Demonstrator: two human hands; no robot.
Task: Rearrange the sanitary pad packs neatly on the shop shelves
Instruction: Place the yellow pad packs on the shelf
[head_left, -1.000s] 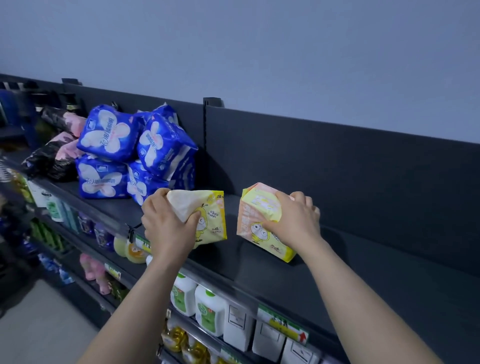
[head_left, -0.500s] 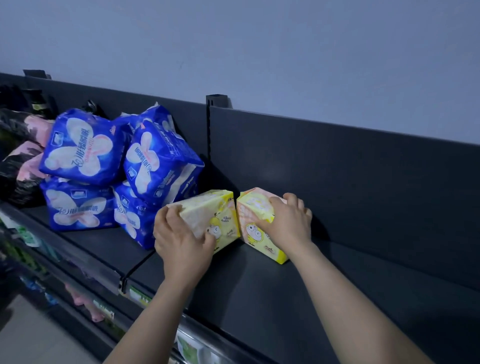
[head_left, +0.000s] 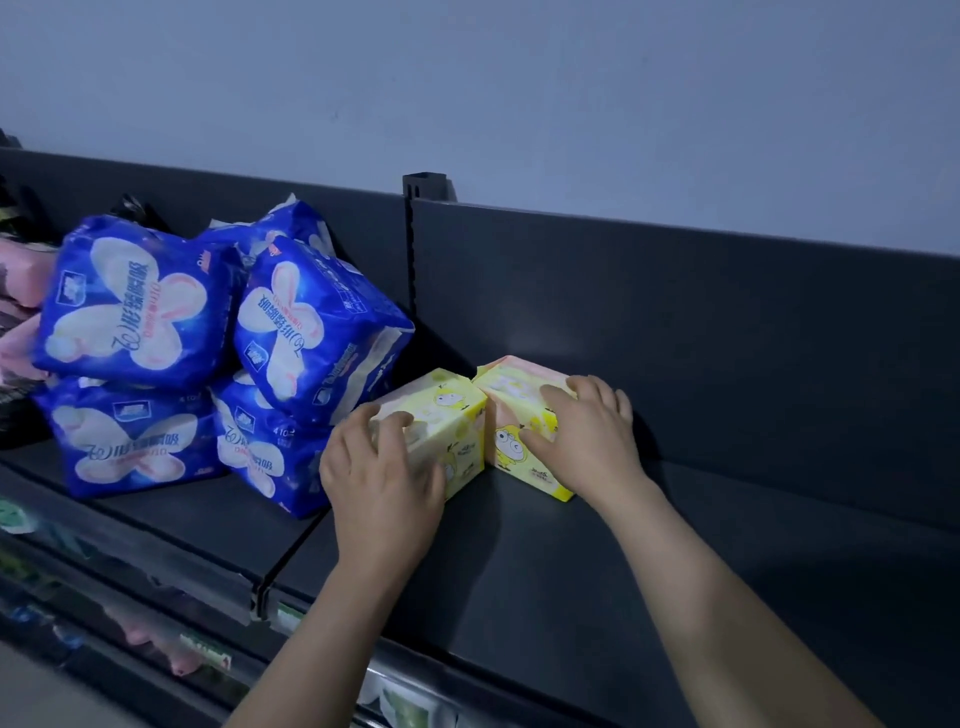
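Observation:
Two small yellow-and-pink pad packs stand side by side on the dark top shelf (head_left: 701, 545), touching each other near the back panel. My left hand (head_left: 382, 478) grips the left yellow pack (head_left: 452, 410) from its near left side. My right hand (head_left: 584, 436) lies over the right yellow pack (head_left: 511, 387), fingers across its top and thumb on its front face. To their left several blue pad packs (head_left: 306, 332) are heaped untidily, the top ones tilted, and the left yellow pack sits against them.
Pink and black packs (head_left: 21, 280) lie at the far left of the shelf. A vertical upright (head_left: 413, 249) splits the back panel. Lower shelves with bottles and price tags (head_left: 208, 649) run below the front edge. Bare shelf extends to the right.
Both hands have set the two yellow packs down against each other, further back on the shelf. The view has moved closer and up.

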